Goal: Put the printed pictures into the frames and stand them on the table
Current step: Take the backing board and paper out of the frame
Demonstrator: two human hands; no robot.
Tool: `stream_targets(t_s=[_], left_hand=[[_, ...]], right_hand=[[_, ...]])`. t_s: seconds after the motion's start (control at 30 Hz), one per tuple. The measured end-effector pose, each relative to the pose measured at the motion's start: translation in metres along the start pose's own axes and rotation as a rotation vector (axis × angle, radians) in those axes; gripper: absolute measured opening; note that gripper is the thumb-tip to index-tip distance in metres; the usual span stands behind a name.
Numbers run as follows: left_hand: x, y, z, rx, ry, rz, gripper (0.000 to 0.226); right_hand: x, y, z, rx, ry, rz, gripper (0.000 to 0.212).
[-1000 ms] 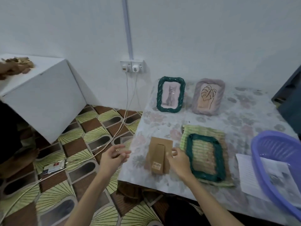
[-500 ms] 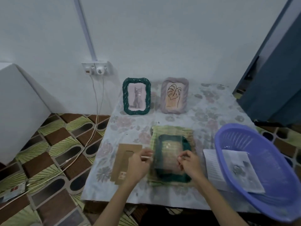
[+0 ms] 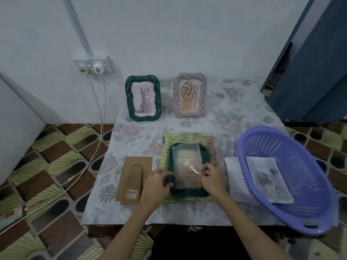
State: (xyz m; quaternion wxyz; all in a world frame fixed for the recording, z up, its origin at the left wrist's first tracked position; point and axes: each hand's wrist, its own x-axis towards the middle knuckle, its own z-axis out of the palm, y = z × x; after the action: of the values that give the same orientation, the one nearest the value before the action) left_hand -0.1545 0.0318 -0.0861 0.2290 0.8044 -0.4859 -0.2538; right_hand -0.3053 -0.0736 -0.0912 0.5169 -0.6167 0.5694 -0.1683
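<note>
A dark green braided frame [image 3: 187,192] lies flat on a green woven mat [image 3: 187,137] near the table's front edge. A clear sheet [image 3: 186,166] lies over the frame's opening. My left hand [image 3: 157,184] pinches the sheet's left edge and my right hand [image 3: 211,177] pinches its right edge. The frame's brown cardboard back [image 3: 133,179] with its stand lies flat to the left. At the back stand a green frame with a cat picture [image 3: 143,98] and a lilac frame with a leaf drawing [image 3: 189,95]. A printed picture [image 3: 264,179] lies in the purple basket [image 3: 300,147].
The table [image 3: 131,136] has a flowered cloth and stands against the wall. A white lined sheet [image 3: 234,177] lies partly under the basket. Cables [image 3: 99,117] hang from a wall socket [image 3: 92,67] onto the patterned floor. A blue door [image 3: 315,72] stands at the right.
My view swung right from the floor to the table. My left hand came over from the table's left side, and both hands now hold the clear sheet over the flat frame.
</note>
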Motion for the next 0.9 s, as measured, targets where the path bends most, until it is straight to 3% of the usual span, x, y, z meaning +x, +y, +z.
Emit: stream_targets(t_s=[0.17,0.3,0.47,0.9], left_hand=[[-0.011,0.004,0.003,0.242,-0.031,0.053,0.027],[-0.015,0.006,0.003,0.266,-0.015,0.061,0.029],[-0.016,0.004,0.003,0.260,-0.016,0.057,0.029],[-0.018,0.002,0.006,0.221,0.015,0.067,0.029]], right_hand=[[-0.007,0.006,0.003,-0.220,0.012,-0.047,0.014],[-0.014,0.006,0.005,-0.378,0.052,-0.077,0.010],[-0.024,-0.005,0.006,-0.516,0.063,-0.086,0.036],[-0.032,-0.009,0.006,-0.476,0.083,-0.129,0.043]])
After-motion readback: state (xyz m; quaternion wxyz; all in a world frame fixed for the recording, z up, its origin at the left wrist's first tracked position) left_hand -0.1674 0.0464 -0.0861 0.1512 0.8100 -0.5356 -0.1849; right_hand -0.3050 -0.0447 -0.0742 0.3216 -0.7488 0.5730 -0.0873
